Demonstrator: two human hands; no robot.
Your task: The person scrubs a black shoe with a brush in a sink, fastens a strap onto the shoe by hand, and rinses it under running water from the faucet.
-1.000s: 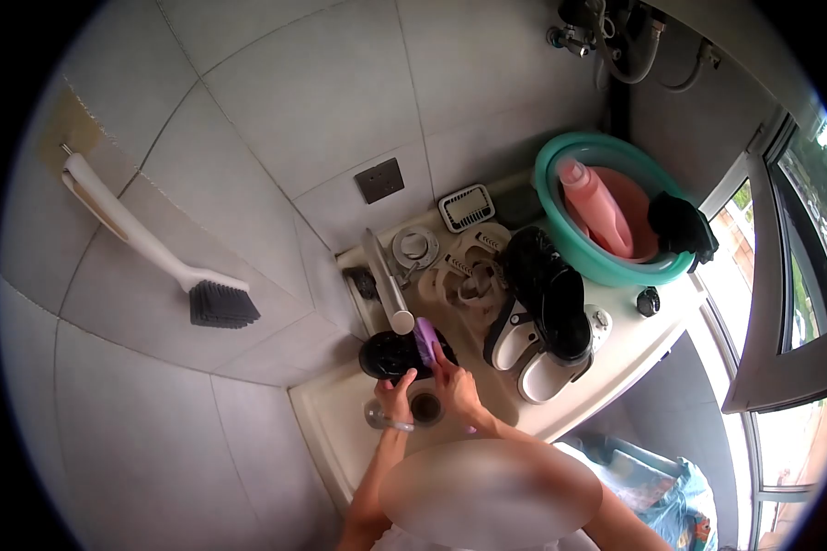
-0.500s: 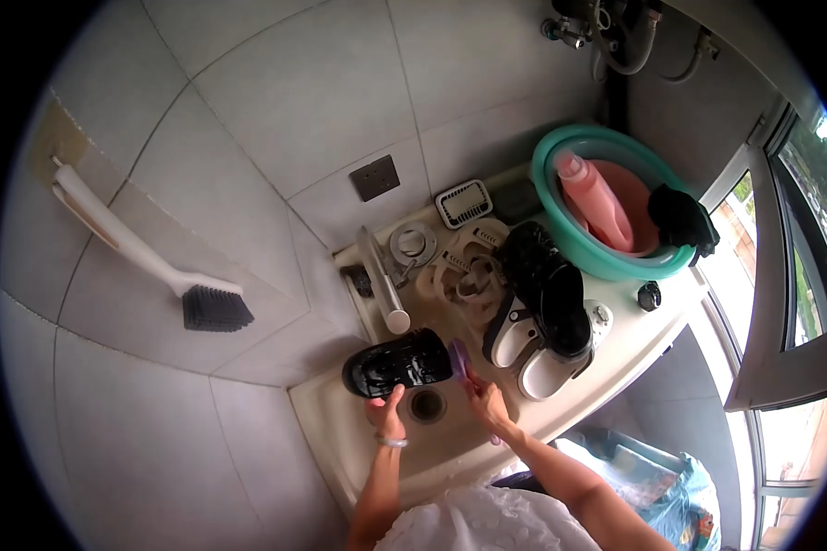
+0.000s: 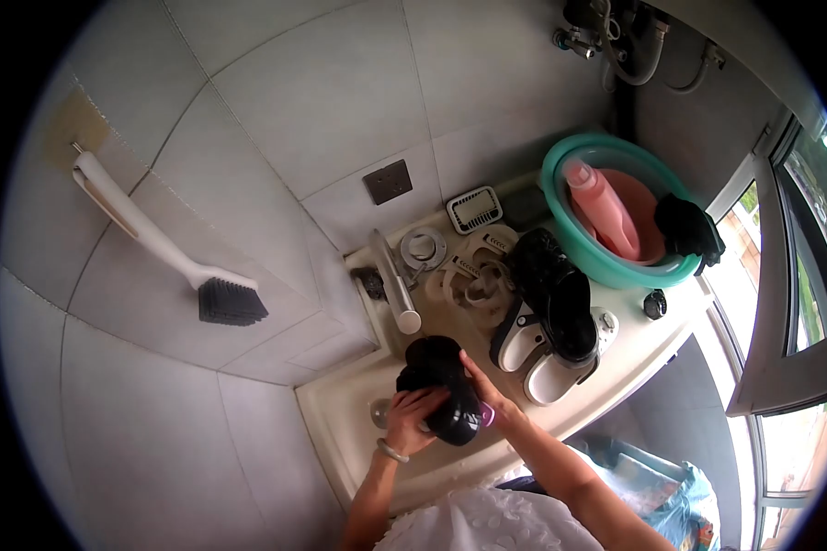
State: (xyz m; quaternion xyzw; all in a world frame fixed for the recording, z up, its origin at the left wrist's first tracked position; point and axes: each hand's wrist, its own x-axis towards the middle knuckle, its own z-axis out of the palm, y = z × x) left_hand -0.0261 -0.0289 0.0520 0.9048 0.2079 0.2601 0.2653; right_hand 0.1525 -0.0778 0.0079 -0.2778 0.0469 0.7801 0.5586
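Observation:
A glossy black clog [image 3: 443, 372] is held over the sink basin [image 3: 335, 404], its toe tilted down toward me. My left hand [image 3: 413, 421] grips it from the left, fingers across its side. On the other side, my right hand [image 3: 489, 390] presses its fingers along the clog. A purple-handled brush [image 3: 487, 414] shows partly beneath that same hand; its bristles are hidden. Just right of the basin lie another black clog [image 3: 560, 303] and white sandals [image 3: 551, 378], with a tangle of beige straps [image 3: 482, 285] behind.
A faucet [image 3: 397, 289] rises at the basin's back left. The teal tub [image 3: 570, 243] at the right holds a pink bottle [image 3: 606, 211] and dark cloth [image 3: 689, 230]. A long-handled brush [image 3: 170, 253] hangs on the left wall. An open window [image 3: 790, 275] stands far right.
The clog has turned from lying sideways to toe-down and moved right, closer to me. My left hand has shifted onto its side, and my right hand now also touches it. The view shifted slightly.

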